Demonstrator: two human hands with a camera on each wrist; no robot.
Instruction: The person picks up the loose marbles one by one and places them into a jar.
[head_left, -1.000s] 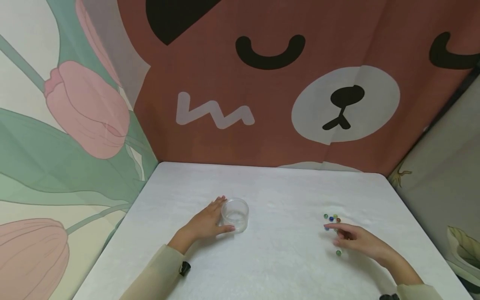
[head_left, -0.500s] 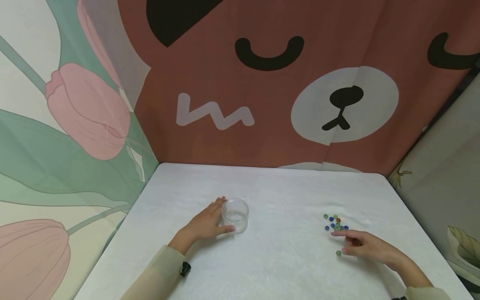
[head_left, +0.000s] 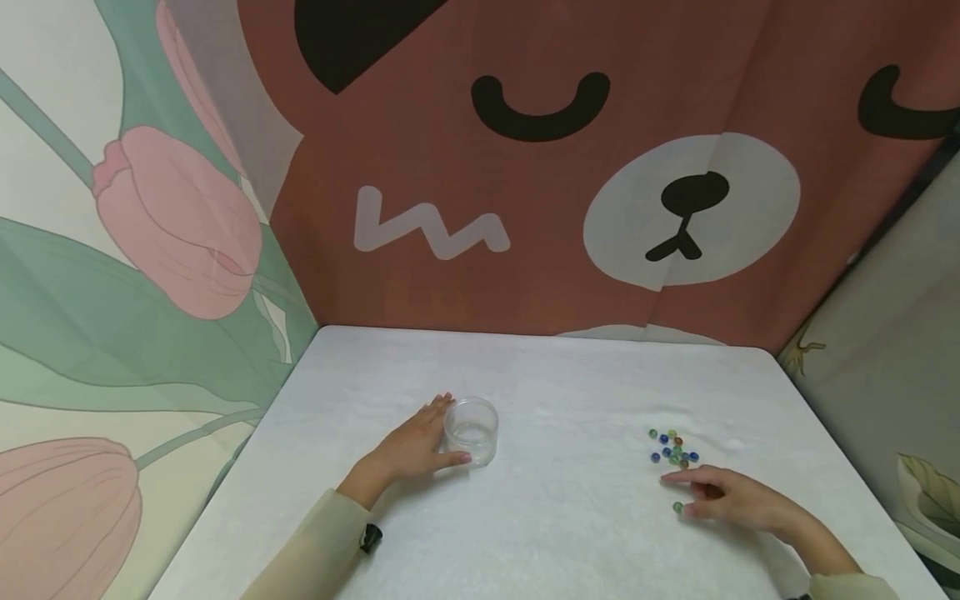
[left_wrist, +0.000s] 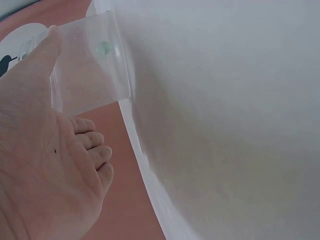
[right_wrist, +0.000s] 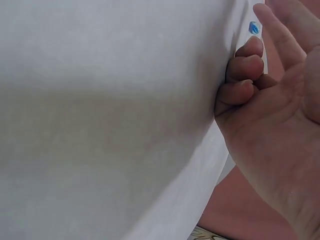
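Left hand (head_left: 407, 447) sits against the clear cup (head_left: 472, 432), fingers and thumb apart. Way right of that cup: bunched marbles (head_left: 675, 459), a stray green marble (head_left: 677, 507), plus right hand (head_left: 738, 498), index and thumb apart, other fingers curled.

I see a table (head_left: 570, 517) beneath the grip, a bear cloth (head_left: 547, 175) beyond it, a tulip cloth (head_left: 157, 250) to its left.
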